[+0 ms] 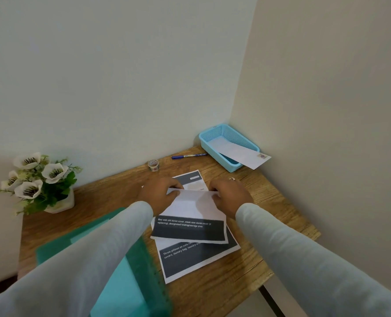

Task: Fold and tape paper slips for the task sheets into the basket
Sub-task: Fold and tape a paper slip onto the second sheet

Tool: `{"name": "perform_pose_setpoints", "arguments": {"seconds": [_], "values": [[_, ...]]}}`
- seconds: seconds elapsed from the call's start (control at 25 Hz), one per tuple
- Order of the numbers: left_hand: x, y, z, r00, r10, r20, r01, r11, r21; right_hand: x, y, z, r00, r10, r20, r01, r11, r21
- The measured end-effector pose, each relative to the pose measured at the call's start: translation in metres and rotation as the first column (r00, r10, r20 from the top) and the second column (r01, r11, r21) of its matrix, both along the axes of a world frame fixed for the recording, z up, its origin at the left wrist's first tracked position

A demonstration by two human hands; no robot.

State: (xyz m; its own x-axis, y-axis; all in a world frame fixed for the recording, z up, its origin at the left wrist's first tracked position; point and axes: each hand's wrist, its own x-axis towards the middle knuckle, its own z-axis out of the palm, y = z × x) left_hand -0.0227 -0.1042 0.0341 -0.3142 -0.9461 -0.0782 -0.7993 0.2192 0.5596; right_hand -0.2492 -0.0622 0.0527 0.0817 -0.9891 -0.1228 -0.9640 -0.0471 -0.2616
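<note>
Pale walls met in a corner behind a wooden surface point(247, 271), where the work sat near the middle. The left hand point(161, 191) and the right hand point(230, 193) each had their grip closed on the far edge of the top sheet point(194, 207), fingers curled over the paper as it was turned back toward the near side, blank face up, its dark printed band left showing at the near end. It rested on a lower sheet point(199, 257) that lay askew beneath it.

The likeliest fault was a crooked fold. The two hands held opposite ends, and if one drew back further than the other the crease would probably run slanted. The loose sheet underneath could also slide or get caught into the fold, since nothing pinned it. A green folder point(126, 271) lay under the left sleeve at the near left, just beside the papers, and a dragging forearm might nudge either of them.

The tape roll point(153, 165) stood on the far side, just beyond the left hand, so reaching it would mean freeing one hand and perhaps letting the fold spring open. A blue pen point(188, 156) lay further back. The basket point(209, 148) sat in the far right corner with one taped slip point(240, 154) already hanging over its rim; that overhang could tip out when another was dropped in. White flowers point(39, 179) stood far left, well apart.
</note>
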Motion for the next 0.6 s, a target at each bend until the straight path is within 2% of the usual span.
{"name": "perform_pose_setpoints", "arguments": {"seconds": [0.12, 0.2, 0.36, 0.52, 0.6], "values": [[-0.002, 0.008, -0.009, 0.996, -0.052, 0.068, 0.052, 0.999, 0.009, -0.003, 0.004, -0.004, 0.995, 0.029, -0.092, -0.032, 0.999, -0.032], [0.000, 0.019, -0.022, 0.987, -0.129, 0.091, 0.126, 0.991, 0.036, -0.006, 0.010, -0.015, 0.989, 0.053, -0.135, -0.052, 0.999, 0.013], [0.000, 0.033, -0.049, 0.951, -0.236, 0.201, 0.223, 0.971, 0.086, -0.011, 0.022, -0.038, 0.985, 0.130, -0.114, -0.113, 0.983, 0.145], [-0.014, 0.036, -0.062, 0.921, -0.253, 0.295, 0.271, 0.962, -0.021, -0.001, 0.032, -0.062, 0.993, 0.116, -0.031, -0.111, 0.983, 0.144], [-0.025, 0.039, -0.067, 0.903, -0.252, 0.347, 0.289, 0.956, -0.057, 0.007, 0.035, -0.077, 0.992, 0.118, -0.050, -0.111, 0.987, 0.119]]}}
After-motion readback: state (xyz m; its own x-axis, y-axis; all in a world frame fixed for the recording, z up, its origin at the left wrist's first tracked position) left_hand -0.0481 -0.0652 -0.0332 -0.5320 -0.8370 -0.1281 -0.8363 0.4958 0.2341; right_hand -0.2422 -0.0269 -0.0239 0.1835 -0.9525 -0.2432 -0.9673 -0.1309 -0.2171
